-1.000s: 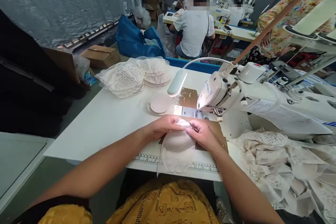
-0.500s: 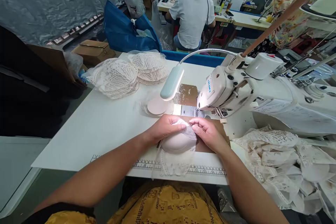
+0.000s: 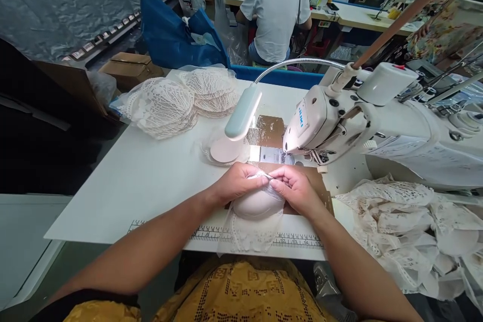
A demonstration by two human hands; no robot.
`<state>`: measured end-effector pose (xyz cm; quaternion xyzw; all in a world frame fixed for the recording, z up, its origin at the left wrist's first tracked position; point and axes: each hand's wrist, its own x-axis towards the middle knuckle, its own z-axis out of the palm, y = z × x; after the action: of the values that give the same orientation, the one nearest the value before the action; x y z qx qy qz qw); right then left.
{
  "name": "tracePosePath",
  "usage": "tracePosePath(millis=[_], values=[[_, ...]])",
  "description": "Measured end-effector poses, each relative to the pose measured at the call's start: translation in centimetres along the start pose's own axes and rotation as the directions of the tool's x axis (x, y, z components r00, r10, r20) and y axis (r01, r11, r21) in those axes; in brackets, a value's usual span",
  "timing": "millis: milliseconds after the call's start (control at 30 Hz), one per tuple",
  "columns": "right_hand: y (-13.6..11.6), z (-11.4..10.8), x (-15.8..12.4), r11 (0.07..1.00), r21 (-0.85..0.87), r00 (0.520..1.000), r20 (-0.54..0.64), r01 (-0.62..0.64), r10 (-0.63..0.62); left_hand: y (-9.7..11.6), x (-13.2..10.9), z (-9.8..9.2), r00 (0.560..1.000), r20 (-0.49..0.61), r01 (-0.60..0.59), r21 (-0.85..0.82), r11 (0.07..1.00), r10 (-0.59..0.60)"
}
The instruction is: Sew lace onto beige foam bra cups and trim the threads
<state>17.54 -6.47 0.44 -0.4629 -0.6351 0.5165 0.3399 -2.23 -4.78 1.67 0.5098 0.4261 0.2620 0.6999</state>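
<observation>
A pale padded bra cup with cream lace under it lies on the white table just before me. My left hand grips the cup's upper edge, fingers curled. My right hand pinches the lace at the same edge and seems to hold a thin metal tool, too small to name. The two hands touch over the cup. Right behind them stands the head of a white sewing machine, and a gooseneck lamp shines down in front of it.
A stack of lace cups sits at the table's far left, and a single round pad under the lamp. A heap of lace pieces lies to my right. Ruler markings run along the near edge. A seated person works behind.
The camera has tilted down and the view has shifted. My hands have stayed on the cup, working the lace along its upper edge and drawing closer together.
</observation>
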Motion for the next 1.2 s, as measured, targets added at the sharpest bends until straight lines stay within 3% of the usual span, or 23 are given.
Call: tracePosePath(millis=[200, 267, 300, 367, 467, 500, 567, 667, 733, 867, 1000, 1100, 1200], values=[[0.5, 0.3, 0.2, 1.0, 0.012, 0.998, -0.066, -0.022, 0.023, -0.1, 0.2, 0.1, 0.999, 0.024, -0.03, 0.047, 0.998, 0.029], [0.7, 0.2, 0.2, 0.997, 0.066, 0.994, -0.102, -0.043, 0.05, 0.1, -0.1, -0.1, 0.997, 0.033, -0.078, 0.174, 0.982, 0.073], [0.8, 0.1, 0.1, 0.995, 0.08, 0.989, -0.135, -0.051, 0.061, 0.3, -0.5, -0.2, 0.993, 0.029, -0.12, 0.295, 0.948, 0.117], [0.9, -0.1, -0.1, 0.998, 0.036, 0.975, -0.214, -0.052, 0.059, 0.9, -1.4, -0.8, 0.971, -0.002, -0.194, 0.581, 0.79, 0.24], [0.7, 0.0, -0.4, 0.966, -0.258, 0.958, -0.271, 0.022, -0.095, 2.1, -2.2, -2.4, 0.899, -0.079, -0.186, 0.821, 0.54, 0.43], [0.5, 0.2, -0.5, 0.921, -0.38, 0.957, -0.222, 0.091, -0.186, 2.5, -2.0, -3.1, 0.874, -0.106, -0.169, 0.849, 0.502, 0.474], [0.2, 0.9, -0.6, 0.786, -0.556, 0.945, -0.005, 0.269, -0.327, 3.2, -1.1, -4.6, 0.839, -0.176, -0.109, 0.872, 0.477, 0.514], [-0.3, 1.8, -0.7, 0.621, -0.621, 0.878, 0.362, 0.479, -0.314, 3.7, 1.4, -6.5, 0.848, -0.322, 0.042, 0.832, 0.553, 0.421], [-0.7, 1.8, -0.9, 0.583, -0.65, 0.864, 0.454, 0.488, -0.218, 3.7, 2.6, -7.3, 0.874, -0.364, 0.098, 0.782, 0.616, 0.322], [-1.3, -0.3, -1.3, 0.604, -0.746, 0.943, 0.33, 0.282, -0.033, 2.9, 2.6, -7.2, 0.947, -0.249, 0.036, 0.714, 0.7, 0.205], [-1.8, -1.7, -0.6, 0.825, -0.558, 0.991, 0.135, 0.092, -0.018, 2.2, 0.8, -6.3, 0.988, -0.092, -0.065, 0.498, 0.865, 0.127], [-2.0, -0.9, 0.7, 0.926, -0.377, 0.999, -0.009, -0.036, 0.035, 2.2, 0.1, -6.0, 0.997, 0.001, -0.072, 0.28, 0.957, 0.074], [-2.3, 0.5, 1.8, 0.948, -0.314, 0.998, 0.016, -0.056, 0.064, 2.3, 0.0, -6.2, 0.997, 0.048, -0.068, 0.263, 0.963, 0.057]])
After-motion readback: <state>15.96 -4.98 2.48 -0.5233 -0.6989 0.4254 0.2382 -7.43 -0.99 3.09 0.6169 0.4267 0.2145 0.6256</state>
